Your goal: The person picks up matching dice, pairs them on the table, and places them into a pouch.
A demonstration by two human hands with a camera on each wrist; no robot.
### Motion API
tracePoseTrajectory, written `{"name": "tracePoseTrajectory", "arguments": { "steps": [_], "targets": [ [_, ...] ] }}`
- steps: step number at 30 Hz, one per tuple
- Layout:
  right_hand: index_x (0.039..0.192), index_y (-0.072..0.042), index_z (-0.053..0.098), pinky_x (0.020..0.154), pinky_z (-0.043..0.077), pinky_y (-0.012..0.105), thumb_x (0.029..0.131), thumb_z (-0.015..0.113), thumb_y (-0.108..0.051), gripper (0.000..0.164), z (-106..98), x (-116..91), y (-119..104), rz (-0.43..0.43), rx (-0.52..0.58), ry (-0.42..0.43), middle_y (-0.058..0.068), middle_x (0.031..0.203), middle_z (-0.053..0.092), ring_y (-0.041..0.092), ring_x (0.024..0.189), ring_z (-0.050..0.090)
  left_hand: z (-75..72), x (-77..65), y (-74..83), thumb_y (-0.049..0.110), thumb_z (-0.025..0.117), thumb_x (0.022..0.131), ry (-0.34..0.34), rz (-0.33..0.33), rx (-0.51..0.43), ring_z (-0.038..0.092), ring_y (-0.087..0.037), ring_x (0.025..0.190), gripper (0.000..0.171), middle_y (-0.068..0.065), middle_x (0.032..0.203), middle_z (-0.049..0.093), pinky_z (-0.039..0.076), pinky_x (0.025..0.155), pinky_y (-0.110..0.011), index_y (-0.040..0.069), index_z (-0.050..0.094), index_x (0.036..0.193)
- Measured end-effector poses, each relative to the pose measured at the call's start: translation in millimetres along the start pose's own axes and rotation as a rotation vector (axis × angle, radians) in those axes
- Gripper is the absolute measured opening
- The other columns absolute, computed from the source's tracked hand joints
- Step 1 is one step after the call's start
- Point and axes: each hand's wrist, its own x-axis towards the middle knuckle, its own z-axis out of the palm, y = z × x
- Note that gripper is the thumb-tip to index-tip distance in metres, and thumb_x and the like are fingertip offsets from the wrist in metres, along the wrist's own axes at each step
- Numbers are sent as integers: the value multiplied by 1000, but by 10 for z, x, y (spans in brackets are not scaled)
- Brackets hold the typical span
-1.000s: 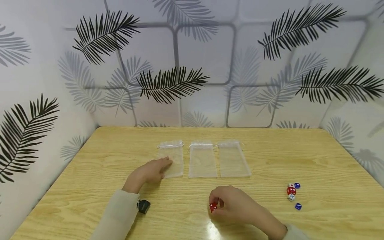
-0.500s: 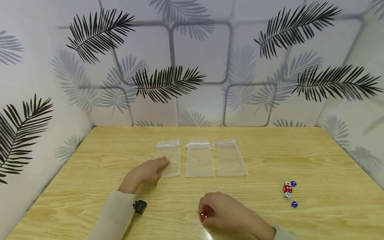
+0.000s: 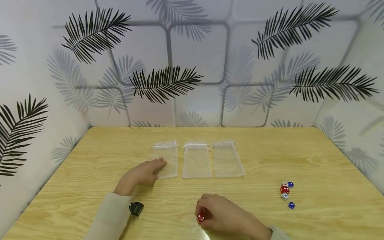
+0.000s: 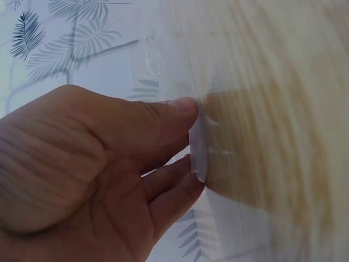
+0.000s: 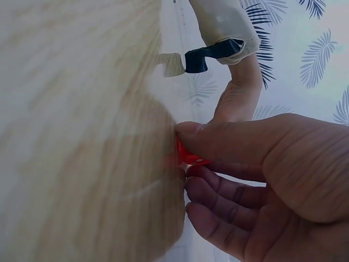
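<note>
R hand [image 3: 220,213], pinching red die [image 3: 201,218], is drifting near-left vs. earlier, widening its gap from right-side dice [image 3: 285,190], while L hand [image 3: 142,174], fingers loose, is resting on left bag [image 3: 169,168].

A: Home or office, would you say?
B: I can't tell which; it's indoors, closed in on three sides
A: What shows that?
B: A pale wall covering [image 3: 204,105], leaf-printed in black and grey, stands behind the wood-grain counter [image 3: 300,153] and runs along its left and right sides
A: Anything else?
B: A black device [image 3: 137,208] is strapped at the cuff of a pale sleeve [image 3: 109,213], which gives the look of a small recording set-up
</note>
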Motion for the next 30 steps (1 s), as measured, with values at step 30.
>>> {"name": "tracePoseTrajectory", "arguments": {
  "steps": [30],
  "targets": [
    [88,-16,65,69,46,13,80,74,-8,14,-46,-42,-42,-1,6,4,-12,86,56,-5,76,48,-72,-41,73,-3,51,93,-46,-8,-30,26,-41,140,54,-24,153,26,24,114,-54,-3,35,145]
  ]
}}
